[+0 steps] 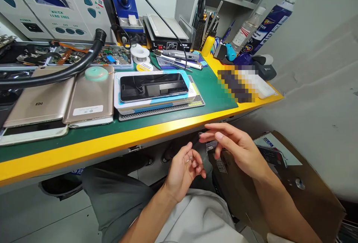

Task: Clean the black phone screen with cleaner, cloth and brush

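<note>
My left hand (186, 170) is above my lap, palm turned inward and fingers curled. A small, clear, shiny bit (189, 158) shows against its fingers; its kind cannot be made out. To the right and slightly higher, my right hand (236, 147) has its fingers stretched out and the thumb apart. A thin, pale sliver (200, 134) shows by its fingertips, too small to name. Both hands are in front of the bench edge, apart from each other. Beyond them, a black smartphone (153, 87) lies screen up on a stack of flat boxes (134, 106).
Gold phones (41, 99) lie on the green mat (215, 95) at left, under a thick black hose (84, 69). A rework station (64, 8), hot plate (167, 28), solder spool (140, 53) and spray can (272, 25) stand behind. A cardboard box (310, 192) is at right.
</note>
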Tool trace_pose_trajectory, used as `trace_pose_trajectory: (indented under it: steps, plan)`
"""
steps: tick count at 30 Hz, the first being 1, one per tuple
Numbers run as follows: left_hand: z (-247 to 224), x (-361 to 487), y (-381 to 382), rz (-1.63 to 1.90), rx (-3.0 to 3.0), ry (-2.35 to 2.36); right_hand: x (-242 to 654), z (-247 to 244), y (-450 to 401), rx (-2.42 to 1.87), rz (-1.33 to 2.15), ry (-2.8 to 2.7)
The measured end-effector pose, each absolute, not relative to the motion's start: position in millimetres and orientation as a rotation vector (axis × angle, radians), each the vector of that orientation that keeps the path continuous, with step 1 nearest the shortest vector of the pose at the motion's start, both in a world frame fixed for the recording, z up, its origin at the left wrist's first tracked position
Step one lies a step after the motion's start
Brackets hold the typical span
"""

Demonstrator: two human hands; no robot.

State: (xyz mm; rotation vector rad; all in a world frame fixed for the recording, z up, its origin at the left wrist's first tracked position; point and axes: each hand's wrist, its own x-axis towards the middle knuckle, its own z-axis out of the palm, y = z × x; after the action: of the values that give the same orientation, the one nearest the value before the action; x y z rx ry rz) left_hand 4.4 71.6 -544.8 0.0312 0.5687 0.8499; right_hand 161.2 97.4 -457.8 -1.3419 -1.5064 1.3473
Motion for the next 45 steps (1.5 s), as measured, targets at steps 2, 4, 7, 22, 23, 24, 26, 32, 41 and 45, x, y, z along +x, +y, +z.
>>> trace_pose_trajectory:
  steps: [2,4,7,22,23,24,26,32,41,45]
  plan:
    - [-547,4,72,0.881,0.009,0.589,167,-452,94,-1.479,1.159,-1.554]
    - [-549,2,73,0.904,-0.023,0.596,172,-447,89,-1.559,1.035,-1.577]
    - [-549,0,75,0.894,-0.061,0.565,177,-442,82,-1.553,1.046,-1.606]
    - [-547,7,69,0.981,0.010,0.672,139,-483,43,-1.419,0.882,-2.549]
    - [-550,8,68,1.005,0.017,0.684,140,-480,43,-1.407,0.927,-2.500]
    - [-552,8,67,1.025,0.021,0.690,141,-478,43,-1.405,0.978,-2.431]
    - [-555,6,68,1.052,0.023,0.690,145,-474,42,-1.421,1.057,-2.266]
    - [-551,-2,70,1.058,-0.019,0.624,150,-485,48,-1.556,0.797,-1.914]
    - [-551,-1,70,1.035,-0.095,0.688,129,-506,50,-1.352,0.880,-1.913]
    - [-556,-2,69,1.056,-0.090,0.724,126,-514,44,-1.248,0.701,-1.987]
